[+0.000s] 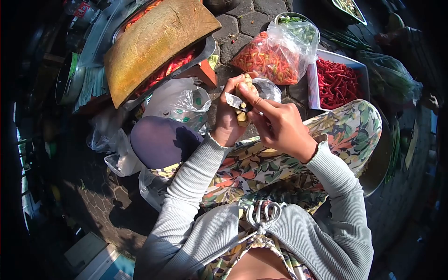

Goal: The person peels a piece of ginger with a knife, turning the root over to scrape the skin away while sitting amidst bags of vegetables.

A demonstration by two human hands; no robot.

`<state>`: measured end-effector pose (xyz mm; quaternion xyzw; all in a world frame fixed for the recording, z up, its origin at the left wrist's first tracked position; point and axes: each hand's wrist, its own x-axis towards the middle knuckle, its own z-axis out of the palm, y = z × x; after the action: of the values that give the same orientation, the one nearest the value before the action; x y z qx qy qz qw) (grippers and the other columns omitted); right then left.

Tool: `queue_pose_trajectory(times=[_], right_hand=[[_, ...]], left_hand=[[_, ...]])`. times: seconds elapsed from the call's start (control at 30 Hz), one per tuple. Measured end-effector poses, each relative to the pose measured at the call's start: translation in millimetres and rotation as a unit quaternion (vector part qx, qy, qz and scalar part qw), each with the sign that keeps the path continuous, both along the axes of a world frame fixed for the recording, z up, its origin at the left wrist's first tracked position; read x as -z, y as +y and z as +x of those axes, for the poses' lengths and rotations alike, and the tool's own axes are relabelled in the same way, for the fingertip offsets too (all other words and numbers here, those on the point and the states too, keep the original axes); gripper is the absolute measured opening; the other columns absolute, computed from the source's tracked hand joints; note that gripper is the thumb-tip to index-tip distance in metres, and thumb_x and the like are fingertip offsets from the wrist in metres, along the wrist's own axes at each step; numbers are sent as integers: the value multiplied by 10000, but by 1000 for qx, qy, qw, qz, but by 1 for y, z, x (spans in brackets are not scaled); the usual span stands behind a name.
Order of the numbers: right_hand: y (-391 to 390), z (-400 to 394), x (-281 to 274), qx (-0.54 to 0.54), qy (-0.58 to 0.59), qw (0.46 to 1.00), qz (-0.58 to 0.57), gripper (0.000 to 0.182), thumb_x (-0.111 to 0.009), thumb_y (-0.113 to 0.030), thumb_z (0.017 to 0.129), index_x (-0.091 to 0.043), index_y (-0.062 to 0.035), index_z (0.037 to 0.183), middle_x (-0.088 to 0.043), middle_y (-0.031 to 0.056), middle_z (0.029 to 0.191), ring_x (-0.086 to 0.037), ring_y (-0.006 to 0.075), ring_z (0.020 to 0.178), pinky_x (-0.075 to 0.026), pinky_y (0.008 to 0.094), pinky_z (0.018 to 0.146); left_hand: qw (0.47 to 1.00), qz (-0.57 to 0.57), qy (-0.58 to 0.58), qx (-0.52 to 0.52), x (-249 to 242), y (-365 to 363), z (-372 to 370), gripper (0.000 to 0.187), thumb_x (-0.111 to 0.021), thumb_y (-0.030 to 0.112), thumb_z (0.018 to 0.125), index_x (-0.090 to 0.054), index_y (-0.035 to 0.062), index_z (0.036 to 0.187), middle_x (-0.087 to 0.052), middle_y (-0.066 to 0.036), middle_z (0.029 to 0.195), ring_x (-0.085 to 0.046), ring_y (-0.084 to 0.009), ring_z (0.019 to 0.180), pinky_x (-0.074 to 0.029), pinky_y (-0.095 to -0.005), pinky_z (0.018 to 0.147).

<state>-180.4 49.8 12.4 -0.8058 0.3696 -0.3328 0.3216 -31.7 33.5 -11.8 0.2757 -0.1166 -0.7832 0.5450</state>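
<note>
Both of my hands meet in front of my crossed legs, over a knobbly, pale tan root that looks like ginger point(242, 117). My left hand point(227, 114) is closed around the root, and parts of it stick out above and below the fingers. My right hand point(285, 127) is closed on a small knife, its short shiny blade point(233, 101) lying across the root and pointing left. The knife's handle is hidden inside the right fingers. The thumb of that hand presses along the root's upper part.
A thick wooden chopping board point(161, 46) rests over a tray of red chillies point(179, 59). Ahead lie a clear bag of cut chillies point(267, 58) and a white tray point(313, 88) of whole red chillies. Plastic bags point(179, 100) sit at left; bagged greens point(389, 77) lie right.
</note>
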Motion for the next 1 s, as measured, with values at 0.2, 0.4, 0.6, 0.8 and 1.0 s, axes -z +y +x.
queue_pose_trajectory(times=[0.2,0.4,0.6,0.8,1.0], right_hand=[[-5,-1,1,-2,-16,1000,-5,545,-583,-108,831,-443,-175,1354,-616,126,721,-574,305,506,-456,387,479],[-4,2,-3,-25,-96,992,74,629,-542,-61,857,-299,-119,1434,-374,116,469,-388,233,389,-367,293,466],[-5,-5,-8,-46,13,995,87,643,-572,-107,828,-321,-145,1418,-576,146,583,-564,323,495,-459,404,521],[-5,-6,-5,-38,-8,998,43,608,-589,-112,803,-398,-138,1380,-558,133,550,-561,317,479,-451,402,499],[-2,-4,-5,-12,27,999,40,603,-602,-118,797,-418,-159,1370,-566,130,554,-561,307,470,-454,391,488]], left_hand=[[996,-69,39,-43,12,9,-4,419,-461,340,921,-463,28,1202,-560,-104,1142,-603,-173,901,-530,-284,755],[970,-138,-193,-59,10,9,6,354,-453,321,934,-473,92,1202,-428,-137,1350,-603,-154,888,-541,-284,785],[1000,0,4,-14,-5,1,1,415,-403,265,943,-447,-55,1204,-458,-21,679,-463,-100,622,-433,-229,581],[999,44,-7,-17,-7,1,0,401,-417,266,933,-469,-45,1180,-507,-37,732,-503,-117,666,-461,-239,625],[999,29,11,-12,-5,-2,2,398,-422,272,929,-485,-40,1168,-537,-54,784,-543,-135,696,-488,-268,665]])
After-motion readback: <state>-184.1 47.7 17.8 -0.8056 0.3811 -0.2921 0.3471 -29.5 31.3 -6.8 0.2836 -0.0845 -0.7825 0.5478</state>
